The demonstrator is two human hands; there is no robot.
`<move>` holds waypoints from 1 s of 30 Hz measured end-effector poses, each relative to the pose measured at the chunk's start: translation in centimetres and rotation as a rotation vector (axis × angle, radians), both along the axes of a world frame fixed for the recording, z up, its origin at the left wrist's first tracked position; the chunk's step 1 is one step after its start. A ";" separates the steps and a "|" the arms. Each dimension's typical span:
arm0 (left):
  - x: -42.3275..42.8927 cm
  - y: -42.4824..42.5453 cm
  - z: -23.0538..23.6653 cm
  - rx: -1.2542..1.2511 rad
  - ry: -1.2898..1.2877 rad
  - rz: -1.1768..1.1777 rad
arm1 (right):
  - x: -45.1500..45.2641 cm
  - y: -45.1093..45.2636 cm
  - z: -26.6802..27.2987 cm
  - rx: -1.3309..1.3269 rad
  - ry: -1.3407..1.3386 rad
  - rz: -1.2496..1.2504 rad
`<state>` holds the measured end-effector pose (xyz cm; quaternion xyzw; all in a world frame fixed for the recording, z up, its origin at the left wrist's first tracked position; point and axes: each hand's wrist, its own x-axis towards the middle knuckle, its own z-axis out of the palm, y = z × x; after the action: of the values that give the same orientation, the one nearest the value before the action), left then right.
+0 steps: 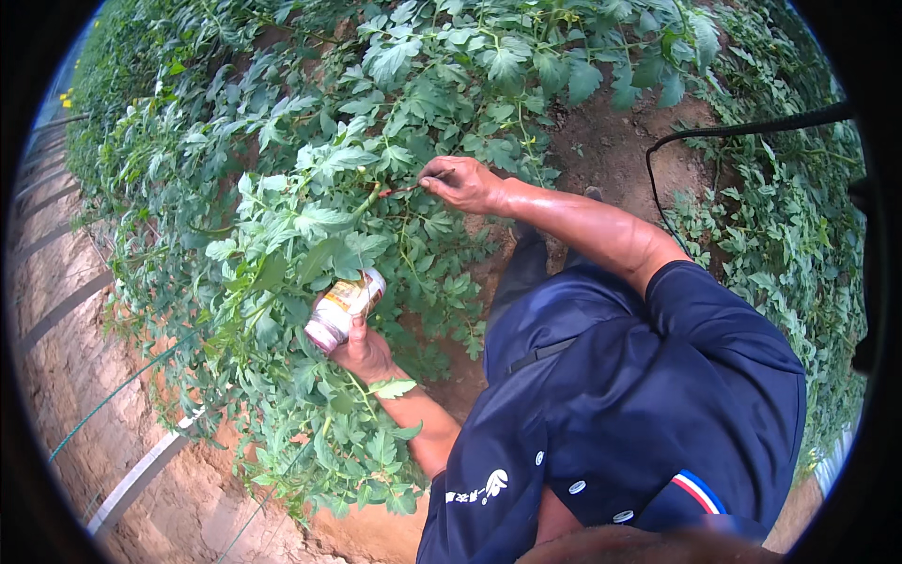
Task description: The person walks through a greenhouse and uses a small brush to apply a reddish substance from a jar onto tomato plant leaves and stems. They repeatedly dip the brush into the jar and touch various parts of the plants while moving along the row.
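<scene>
My left hand grips a small labelled jar, which is tilted among the leaves. Pinkish-red colour shows at the jar's lower-left end, and its label bears writing. Higher up, my right hand pinches a thin stick-like tool, perhaps a small brush, between thumb and fingers. Its red tip meets or nearly meets the end of a green plant stem, where red colour shows. Leafy tomato plants surround both hands and hide part of the left-hand fingers.
More tomato plants grow at the right. A soil path runs between the rows. A black cable hangs at the right. Green cords and a curved pale strut stand before an earthen wall at the left.
</scene>
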<state>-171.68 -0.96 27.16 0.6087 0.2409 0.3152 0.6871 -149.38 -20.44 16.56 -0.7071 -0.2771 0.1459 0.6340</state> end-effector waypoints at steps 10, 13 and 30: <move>5.6 -5.5 5.9 0.057 0.017 -0.287 | -3.3 -13.3 31.2 0.493 -0.916 -0.209; 8.7 -10.8 7.3 0.218 0.045 -0.367 | -0.8 -19.7 33.1 0.436 -0.963 -0.357; 23.2 -37.6 6.9 0.396 0.157 -0.846 | 4.9 -45.0 32.2 0.229 -1.191 -0.563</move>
<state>-148.52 -38.56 34.09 0.7946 -0.0418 0.0007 0.6057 -144.45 -65.47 48.79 -0.6406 -0.3983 -0.4706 0.4577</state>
